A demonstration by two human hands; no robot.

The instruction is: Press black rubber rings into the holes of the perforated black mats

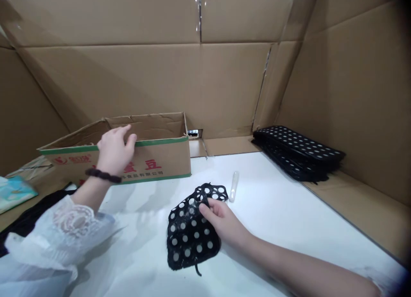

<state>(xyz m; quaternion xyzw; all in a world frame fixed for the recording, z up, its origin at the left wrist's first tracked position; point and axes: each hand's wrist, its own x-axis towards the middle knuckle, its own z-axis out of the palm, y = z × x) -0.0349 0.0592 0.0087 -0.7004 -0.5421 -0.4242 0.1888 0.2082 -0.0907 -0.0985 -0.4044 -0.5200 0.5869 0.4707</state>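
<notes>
Pinched between the thumb and fingers of my right hand (221, 217) is a black polka-dot fabric pouch (189, 237), held at its upper right edge over the white tabletop. A short dark strip dangles from its lower edge. My left hand (115, 147) is over the near rim of an open cardboard box (173, 157) with green edging and red printing. Its thumb and a finger stand apart, and I see nothing in them; the other fingers are partly hidden. Just beyond my right hand lies a slim translucent whitish tool (234, 186).
Several black polka-dot pieces (298, 149) are stacked at the right, against the cardboard wall (359, 95). At the far left lie a teal and white packet (16, 192) and dark cloth (35, 211). Cardboard panels enclose the white table (266, 228).
</notes>
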